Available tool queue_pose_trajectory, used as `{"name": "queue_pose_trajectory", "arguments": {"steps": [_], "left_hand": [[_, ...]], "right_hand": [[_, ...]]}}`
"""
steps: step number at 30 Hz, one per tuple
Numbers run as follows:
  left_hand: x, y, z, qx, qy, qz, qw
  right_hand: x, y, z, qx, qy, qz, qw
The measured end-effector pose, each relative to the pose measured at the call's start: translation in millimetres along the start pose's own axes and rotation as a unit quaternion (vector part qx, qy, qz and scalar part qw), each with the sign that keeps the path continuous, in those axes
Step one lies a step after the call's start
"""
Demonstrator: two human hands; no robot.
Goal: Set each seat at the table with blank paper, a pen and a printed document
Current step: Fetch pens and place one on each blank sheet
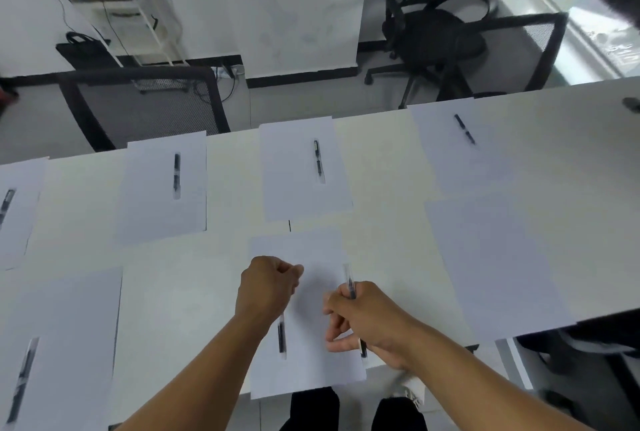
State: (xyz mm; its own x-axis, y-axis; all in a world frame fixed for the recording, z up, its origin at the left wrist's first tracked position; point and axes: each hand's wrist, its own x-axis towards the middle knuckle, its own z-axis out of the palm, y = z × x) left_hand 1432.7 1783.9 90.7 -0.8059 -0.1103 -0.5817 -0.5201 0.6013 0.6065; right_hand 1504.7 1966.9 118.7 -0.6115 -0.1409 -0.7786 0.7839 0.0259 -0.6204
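The person is standing at the near edge of a long white counter (388, 188), both hands over the sheet of blank paper (304, 371) lying straight in front of them and overhanging the near edge a little. The right hand (363, 316) is curling its fingers round a clear-barrelled pen (349, 283), whose upper end is sticking up above the knuckles while its dark lower end is showing below the hand by the sheet's right edge. The left hand (268, 283) is hovering closed over the upper left part of the same sheet, fingers curled in; whether it is pinching anything is hard to tell. A second pen (282, 337) is lying lengthwise on that sheet, just below the left wrist. Along the far edge three more sheets are each carrying a pen, at (177, 174), (318, 160) and (464, 129). A bare sheet (491, 264) is lying to the right, another with a pen (22, 378) at the near left
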Motion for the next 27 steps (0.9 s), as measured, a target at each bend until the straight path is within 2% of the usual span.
{"name": "queue_pose_trajectory", "arguments": {"steps": [6, 12, 21, 27], "left_hand": [[-30.7, 63.0, 17.9, -0.01, -0.016, 0.094, 0.995], [-79.1, 120.3, 57.7, -0.016, -0.02, 0.146, 0.989], [-170.7, 183.3, 176.6, -0.096, -0.042, 0.166, 0.981], [-219.9, 210.0, 223.3, -0.073, -0.054, 0.181, 0.979]], "right_hand": [[-46.8, -17.2, -26.6, 0.026, 0.044, -0.047, 0.998], [-89.3, -6.3, -88.8, 0.042, 0.074, -0.085, 0.993], [-154.4, 40.6, -216.4, 0.016, 0.098, -0.101, 0.99], [-188.9, 56.0, -273.7, 0.021, 0.108, -0.096, 0.989]]}}
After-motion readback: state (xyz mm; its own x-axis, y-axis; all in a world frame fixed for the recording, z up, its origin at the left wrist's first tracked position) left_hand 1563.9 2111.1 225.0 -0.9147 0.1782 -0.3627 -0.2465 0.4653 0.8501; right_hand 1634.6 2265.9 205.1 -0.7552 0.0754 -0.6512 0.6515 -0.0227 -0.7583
